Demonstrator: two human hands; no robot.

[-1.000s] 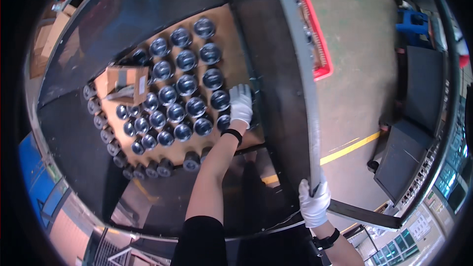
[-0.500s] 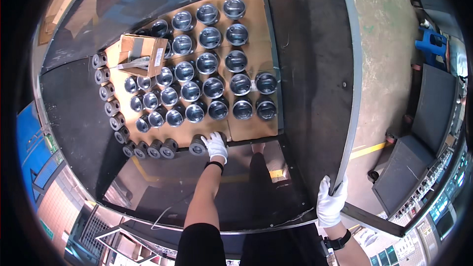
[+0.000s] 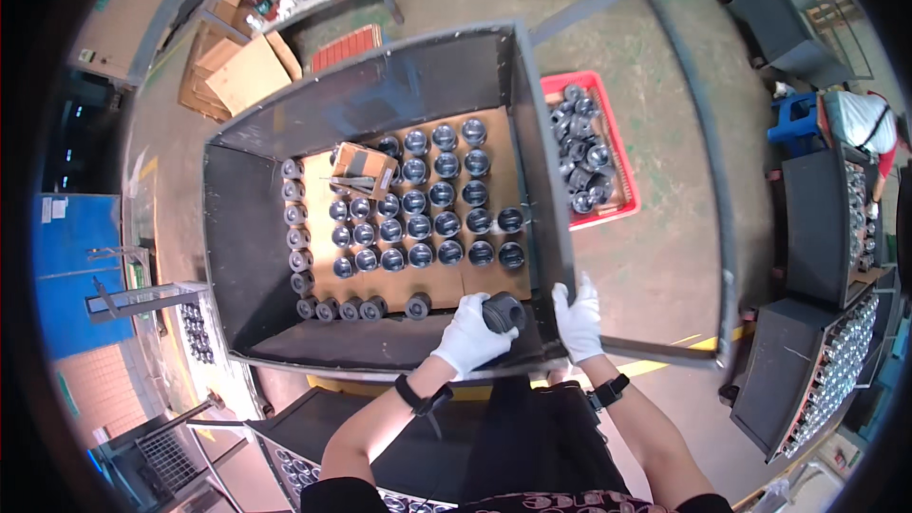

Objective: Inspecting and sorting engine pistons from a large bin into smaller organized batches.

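My left hand (image 3: 472,339), in a white glove, is closed round a dark engine piston (image 3: 503,312). It holds the piston tilted over the near right corner of a deep black metal bin (image 3: 249,62). My right hand (image 3: 579,322), also gloved, is at the bin's right rim with fingers stretched and thumb apart. Inside the bin, shiny pistons (image 3: 419,226) stand in rows on a cardboard sheet (image 3: 432,286). Darker pistons line the sheet's left and near edges; a lone piston (image 3: 417,306) sits left of my left hand.
A small open cardboard box (image 3: 365,165) lies on the pistons. Right of the bin, a red crate (image 3: 622,192) holds a heap of pistons, beside a metal frame (image 3: 719,228). Black carts (image 3: 815,199) and a blue stool (image 3: 794,121) stand farther right, near another person's red sleeve (image 3: 888,166).
My left hand has lifted a piston from the sheet's near edge and brought it right. My right hand has loosened from its grip on the rim. The view has widened.
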